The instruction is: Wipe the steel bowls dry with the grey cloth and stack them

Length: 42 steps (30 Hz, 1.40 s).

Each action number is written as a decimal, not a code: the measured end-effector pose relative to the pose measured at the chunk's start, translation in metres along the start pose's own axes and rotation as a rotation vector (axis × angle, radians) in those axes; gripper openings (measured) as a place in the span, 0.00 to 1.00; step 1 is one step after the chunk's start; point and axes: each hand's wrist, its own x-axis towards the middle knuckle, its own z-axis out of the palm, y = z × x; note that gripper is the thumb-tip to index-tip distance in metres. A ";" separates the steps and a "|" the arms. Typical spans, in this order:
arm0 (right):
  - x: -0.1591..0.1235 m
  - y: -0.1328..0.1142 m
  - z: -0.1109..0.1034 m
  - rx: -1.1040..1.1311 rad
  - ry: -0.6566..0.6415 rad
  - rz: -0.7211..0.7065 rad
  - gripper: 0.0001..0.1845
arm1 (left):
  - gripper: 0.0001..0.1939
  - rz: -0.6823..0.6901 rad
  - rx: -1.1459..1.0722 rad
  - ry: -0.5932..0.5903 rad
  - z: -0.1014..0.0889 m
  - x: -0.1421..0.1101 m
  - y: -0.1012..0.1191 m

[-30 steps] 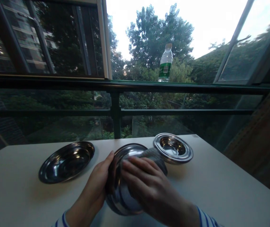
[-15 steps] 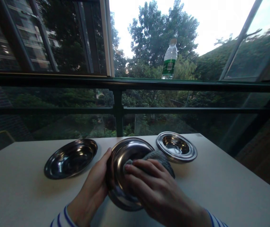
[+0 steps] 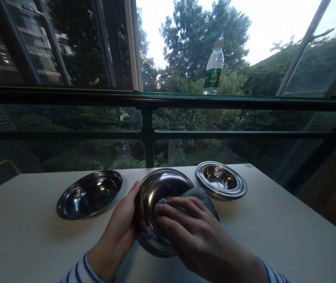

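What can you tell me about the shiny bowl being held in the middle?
The metal bowl looks like stainless steel: round, smooth and shiny, with dark reflections. It is tilted over the white table. The left hand grips its left edge; the right hand holds a grey cloth against it, covering part of the surface.

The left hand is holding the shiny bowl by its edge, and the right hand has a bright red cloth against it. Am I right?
Almost! The cloth isn't bright red; the head view shows it is greyish. The left hand does hold the shiny bowl by its edge, and the right hand has the cloth against it.
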 end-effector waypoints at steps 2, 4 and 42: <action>0.001 0.000 -0.001 -0.017 0.038 0.004 0.12 | 0.17 0.011 -0.001 -0.014 0.000 0.000 -0.001; 0.001 0.000 -0.001 -0.068 0.086 0.064 0.12 | 0.17 0.023 -0.014 -0.028 0.000 0.001 -0.002; -0.003 0.016 -0.002 -0.120 -0.058 0.142 0.20 | 0.16 0.088 -0.005 0.120 0.005 -0.004 0.008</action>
